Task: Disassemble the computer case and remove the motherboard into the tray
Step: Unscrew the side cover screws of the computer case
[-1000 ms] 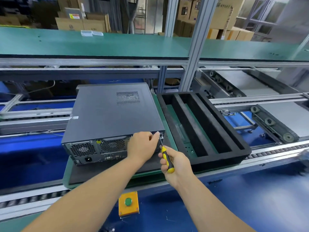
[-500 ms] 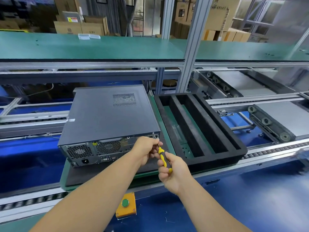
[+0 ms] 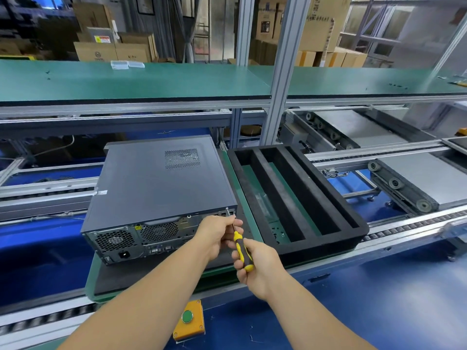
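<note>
A dark grey computer case lies flat on a green pallet, its rear panel with fans and ports facing me. The lid is on, so the motherboard is hidden. My right hand grips the yellow and black screwdriver, whose tip reaches the case's rear top right corner. My left hand pinches the screwdriver's metal shaft close to that corner. A black foam tray with long slots sits just right of the case.
A green shelf spans overhead on aluminium posts. Conveyor rails and rollers run to the right. An orange box with a green button sits at the near edge. Cardboard boxes stand behind.
Both hands have shifted slightly back from the rear corner, the left hand sliding down the shaft. The screwdriver stays aimed at the same corner; the case has not moved.
</note>
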